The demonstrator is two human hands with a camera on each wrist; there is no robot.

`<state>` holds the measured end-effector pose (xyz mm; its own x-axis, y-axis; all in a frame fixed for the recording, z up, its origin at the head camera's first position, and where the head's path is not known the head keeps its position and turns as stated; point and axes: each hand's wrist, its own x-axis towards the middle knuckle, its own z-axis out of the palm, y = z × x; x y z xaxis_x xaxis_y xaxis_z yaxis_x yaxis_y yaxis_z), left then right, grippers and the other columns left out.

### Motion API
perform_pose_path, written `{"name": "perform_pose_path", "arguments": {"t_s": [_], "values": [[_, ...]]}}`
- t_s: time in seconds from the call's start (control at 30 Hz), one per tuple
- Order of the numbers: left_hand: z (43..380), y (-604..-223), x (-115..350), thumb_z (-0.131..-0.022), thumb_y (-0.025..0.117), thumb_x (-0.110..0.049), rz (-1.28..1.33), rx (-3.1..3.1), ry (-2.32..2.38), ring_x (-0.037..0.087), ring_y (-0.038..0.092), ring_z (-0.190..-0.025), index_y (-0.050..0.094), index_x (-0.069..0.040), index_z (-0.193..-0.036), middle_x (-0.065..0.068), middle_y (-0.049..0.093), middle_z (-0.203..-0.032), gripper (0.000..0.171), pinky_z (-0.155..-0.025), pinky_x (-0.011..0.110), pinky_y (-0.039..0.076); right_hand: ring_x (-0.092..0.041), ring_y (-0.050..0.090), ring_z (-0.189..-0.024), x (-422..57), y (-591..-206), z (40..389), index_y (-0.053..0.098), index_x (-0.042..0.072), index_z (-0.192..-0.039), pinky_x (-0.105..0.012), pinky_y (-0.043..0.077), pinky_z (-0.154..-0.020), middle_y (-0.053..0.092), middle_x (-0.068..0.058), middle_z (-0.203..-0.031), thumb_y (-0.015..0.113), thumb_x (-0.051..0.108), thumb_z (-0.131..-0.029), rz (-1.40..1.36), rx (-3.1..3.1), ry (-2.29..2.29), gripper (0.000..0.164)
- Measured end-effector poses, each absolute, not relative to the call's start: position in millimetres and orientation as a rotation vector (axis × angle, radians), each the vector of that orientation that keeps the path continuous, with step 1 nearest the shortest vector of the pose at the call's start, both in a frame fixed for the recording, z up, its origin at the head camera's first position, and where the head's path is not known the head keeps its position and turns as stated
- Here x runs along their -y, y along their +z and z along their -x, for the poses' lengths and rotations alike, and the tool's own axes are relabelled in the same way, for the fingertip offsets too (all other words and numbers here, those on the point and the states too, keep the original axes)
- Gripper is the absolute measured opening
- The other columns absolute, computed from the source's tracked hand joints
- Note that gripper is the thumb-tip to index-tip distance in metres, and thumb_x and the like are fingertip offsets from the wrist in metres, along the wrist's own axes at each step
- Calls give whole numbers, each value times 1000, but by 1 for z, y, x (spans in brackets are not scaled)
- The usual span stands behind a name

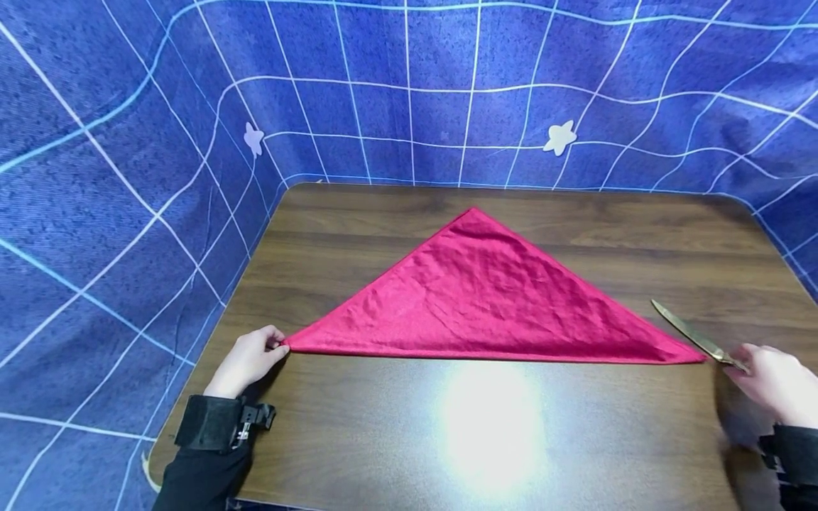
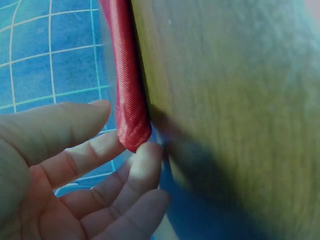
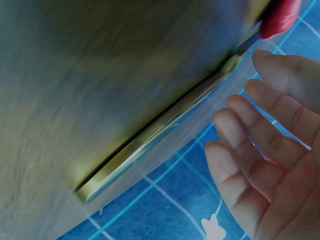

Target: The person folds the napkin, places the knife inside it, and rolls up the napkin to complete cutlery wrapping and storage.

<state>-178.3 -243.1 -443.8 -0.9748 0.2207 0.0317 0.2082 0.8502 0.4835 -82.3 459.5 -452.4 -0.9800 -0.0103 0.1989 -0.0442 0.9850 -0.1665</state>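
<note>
A red cloth napkin (image 1: 473, 298) lies folded into a large triangle, its point toward the far edge. At its left corner is my left hand (image 1: 246, 358); in the left wrist view the fingertips (image 2: 147, 155) touch the corner, while the thumb stands apart from it. A gold-coloured table knife (image 1: 686, 330) lies slantwise by the napkin's right corner, blade tip toward the far left. My right hand (image 1: 776, 380) is beside the knife's handle end. The right wrist view shows those fingers (image 3: 230, 127) loosely extended, away from the knife, with nothing in them.
Everything lies on a brown wooden table (image 1: 358, 419) with a bright light reflection (image 1: 492, 426) near its front. A blue curtain with white grid lines (image 1: 383, 64) stands behind and beside it, with pale star shapes (image 1: 560, 138) on it.
</note>
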Motion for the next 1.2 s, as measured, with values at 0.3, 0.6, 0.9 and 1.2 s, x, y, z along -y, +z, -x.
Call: {"name": "perform_pose_path", "arguments": {"t_s": [0.3, 0.6, 0.9, 1.2], "values": [[188, -448, 251, -78, 62, -8, -373, -2904, 860, 13, 48, -62, 55, -4, -73, -1, 54, -67, 9, -59, 31, 38, -40, 55, -58, -477, -458, 84, 54, -6, -67, -48, 41, -51, 57, -19, -60, 65, 0, -61, -34, 3019, 225, 14], [194, -456, 262, -78, 60, -5, -348, -2727, 1069, 11, 45, -55, 54, -2, -70, 0, 48, -61, 11, -53, 25, 37, -29, 54, -47, -488, -464, 84, 52, 1, -60, -40, 37, -44, 56, -12, -53, 64, -3, -57, -118, 2939, 238, 14], [198, -455, 271, -78, 60, -4, -338, -2677, 1134, 11, 45, -55, 53, 1, -71, 1, 48, -62, 11, -51, 24, 38, -16, 52, -50, -488, -469, 85, 52, 5, -62, -37, 39, -45, 57, -8, -58, 65, -3, -62, -166, 2986, 253, 15], [199, -460, 272, -82, 56, -5, -455, -2557, 1186, 10, 46, -56, 50, 1, -77, 2, 47, -62, 10, -53, 24, 37, -12, 44, -49, -461, -438, 96, 53, 5, -66, -35, 35, -43, 50, -3, -59, 63, -7, -63, -323, 2819, 185, 16]]}}
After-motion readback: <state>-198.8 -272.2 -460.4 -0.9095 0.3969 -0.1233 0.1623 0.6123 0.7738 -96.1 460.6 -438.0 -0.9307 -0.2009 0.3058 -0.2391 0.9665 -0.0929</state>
